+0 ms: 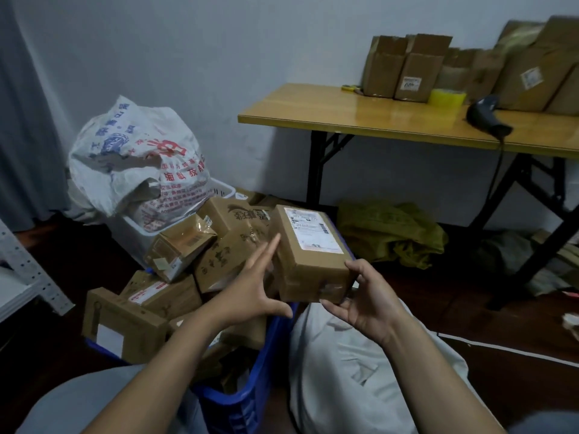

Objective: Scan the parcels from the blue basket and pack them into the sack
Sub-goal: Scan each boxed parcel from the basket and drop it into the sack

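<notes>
A person holds a parcel [313, 261] just above the heaped blue basket [250, 399], its label [316, 228] turned up, probably ready for the scanner [485, 117] lying well apart on the table [344, 114]. The right hand [366, 299] pinches the parcel's near corner, and the left hand [260, 283] braces its side with straight fingers. The sack [351, 371] beside the basket hides its mouth, and the label print is unreadable.

Just the one head cam, wide-angle, aimed forward and down. Left hand [250, 296], right hand [366, 305] and the parcel [313, 261] sit close up mid-frame, blue basket [250, 399] right underneath, folding table [360, 111] farther back, upper right.
</notes>
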